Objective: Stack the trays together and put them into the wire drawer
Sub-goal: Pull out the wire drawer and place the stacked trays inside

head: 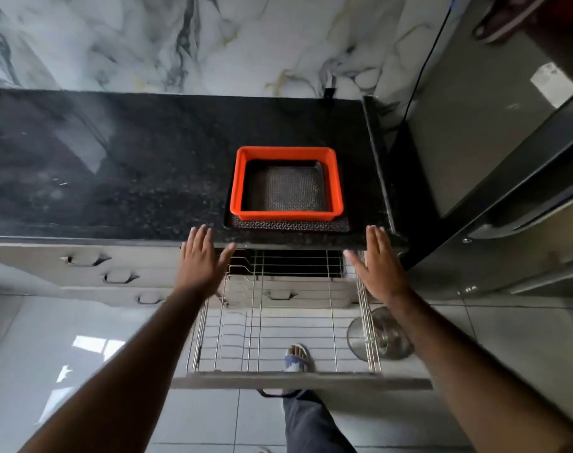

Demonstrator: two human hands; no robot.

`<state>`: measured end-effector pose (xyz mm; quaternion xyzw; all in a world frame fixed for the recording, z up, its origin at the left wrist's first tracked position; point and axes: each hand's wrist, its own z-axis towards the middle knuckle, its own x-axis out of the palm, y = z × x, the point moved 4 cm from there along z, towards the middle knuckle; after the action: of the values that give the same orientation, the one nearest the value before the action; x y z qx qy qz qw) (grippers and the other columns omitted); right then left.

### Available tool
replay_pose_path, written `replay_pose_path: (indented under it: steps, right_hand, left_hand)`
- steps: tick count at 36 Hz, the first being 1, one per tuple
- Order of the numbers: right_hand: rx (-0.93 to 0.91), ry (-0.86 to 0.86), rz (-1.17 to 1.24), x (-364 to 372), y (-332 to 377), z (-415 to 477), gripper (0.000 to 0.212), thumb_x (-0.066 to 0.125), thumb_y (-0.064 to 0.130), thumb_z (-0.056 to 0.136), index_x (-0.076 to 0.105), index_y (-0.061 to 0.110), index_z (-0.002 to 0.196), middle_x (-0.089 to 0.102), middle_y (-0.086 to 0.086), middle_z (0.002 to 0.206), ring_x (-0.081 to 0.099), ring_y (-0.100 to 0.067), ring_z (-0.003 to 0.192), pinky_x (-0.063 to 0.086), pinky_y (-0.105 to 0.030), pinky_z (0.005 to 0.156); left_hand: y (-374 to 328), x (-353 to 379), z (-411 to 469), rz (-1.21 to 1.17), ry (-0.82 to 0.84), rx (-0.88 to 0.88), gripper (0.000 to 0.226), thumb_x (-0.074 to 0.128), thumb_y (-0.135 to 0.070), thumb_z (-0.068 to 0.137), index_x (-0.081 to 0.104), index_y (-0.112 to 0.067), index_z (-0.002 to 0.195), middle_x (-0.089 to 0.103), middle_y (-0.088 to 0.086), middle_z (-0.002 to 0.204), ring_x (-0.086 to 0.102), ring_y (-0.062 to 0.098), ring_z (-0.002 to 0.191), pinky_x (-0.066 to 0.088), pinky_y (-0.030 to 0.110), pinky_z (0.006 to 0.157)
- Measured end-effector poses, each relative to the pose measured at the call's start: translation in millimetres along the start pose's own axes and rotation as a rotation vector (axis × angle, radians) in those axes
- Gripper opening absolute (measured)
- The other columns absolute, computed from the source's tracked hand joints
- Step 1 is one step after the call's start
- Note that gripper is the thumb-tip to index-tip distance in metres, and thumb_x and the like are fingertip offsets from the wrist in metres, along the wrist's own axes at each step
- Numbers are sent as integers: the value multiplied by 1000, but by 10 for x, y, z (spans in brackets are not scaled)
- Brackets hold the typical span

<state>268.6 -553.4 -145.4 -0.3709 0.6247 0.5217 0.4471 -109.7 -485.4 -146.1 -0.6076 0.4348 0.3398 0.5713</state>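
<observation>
Trays — orange tray (286,216) nested on a dark patterned tray (290,225), a third dark tray with a mesh-textured floor (286,188) lying inside the orange one, all stacked on the black granite counter (115,178) near its front edge and right end. Nearest of all, at the bottom: a trouser leg (311,423) and a sandalled foot (295,358) on the pale tiled floor (49,338), the foot seen through the wire. Just above, the wire drawer (278,322), pulled fully out, its pale front panel (298,380) closest, bare wire floor and side rails running back under the counter; nothing of the stack in it yet. To its right, on the floor, a round metal fan base (381,335), partly behind the right forearm. Higher up, over the back of the drawer, left hand (201,259) spread flat, fingers extended, fingertips at the counter edge just left of the stack, holding nothing; right hand (381,266) likewise flat and spread, empty, fingertips at the counter edge just right of the stack. Neither hand touching the trays. Left of the drawer, pale cabinet fronts with recessed handles (82,259). Right of the counter, a dark grey refrigerator (494,142). Farthest back, a marble-patterned wall (180,40), a black cable (426,60) running down it.
</observation>
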Motion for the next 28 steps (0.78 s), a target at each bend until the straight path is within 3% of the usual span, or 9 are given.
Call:
replay_pose_path:
  steps: [2,4,6,8,11,13,16,19,28]
  right_hand:
    - [57,-4,75,-29,-11,430,79,40,57,97,22,4,153,23,-19,162,17,-30,152,22,-42,123]
    - [119,-9,133,-50,-36,833,63,48,39,100,32,4,150,33,-19,157,31,-33,146,30,-42,117]
    - [192,10,167,-31,-76,1199,53,52,26,99,40,4,146,46,-20,150,44,-34,138,37,-41,112]
    - [258,62,207,27,-102,1496,51,55,22,97,45,3,143,54,-21,143,50,-35,133,39,-39,110]
    - [331,95,282,110,-112,1794,51,60,22,95,49,3,141,62,-20,132,57,-34,125,42,-36,105]
    - [358,78,312,149,-132,1923,48,64,21,92,55,4,136,67,-18,126,61,-32,120,44,-33,101]
    - [391,62,320,233,-200,2057,41,70,20,86,65,6,125,72,-16,116,66,-31,112,48,-32,94]
    - [433,59,358,314,-272,2114,40,75,17,81,69,6,120,74,-15,111,68,-30,108,50,-32,94]
    - [452,-42,453,118,-289,2082,41,78,9,79,68,4,119,74,-16,109,70,-28,102,54,-39,96]
  left_hand:
    - [-20,-65,425,-22,9,-51,82,26,-62,97,26,1,150,23,19,160,11,30,152,8,42,123]
    - [-85,-119,787,-78,15,-88,71,33,-51,98,42,9,136,44,31,145,34,40,140,22,47,119]
    - [-143,-178,1070,-161,42,-170,51,40,-41,99,54,5,117,62,28,117,55,44,114,43,46,96]
    - [-81,-184,1303,-226,80,-247,43,42,-45,97,57,-6,108,63,19,97,62,40,97,45,40,78]
    - [120,-82,1648,-318,107,-290,46,44,-55,87,63,-16,102,69,18,95,67,40,93,55,52,83]
    - [227,54,1818,-324,172,-310,35,49,-39,92,67,-10,101,69,19,92,68,37,89,55,57,87]
    - [106,91,1876,-325,168,-354,19,58,-26,85,76,-21,91,74,21,88,72,28,82,59,53,82]
    - [24,125,1932,-238,129,-332,28,62,-23,80,77,-19,103,76,21,91,73,29,88,59,45,82]
    - [-56,-47,1881,-365,61,-438,32,69,-26,63,78,-28,94,77,9,81,74,22,76,61,43,80]
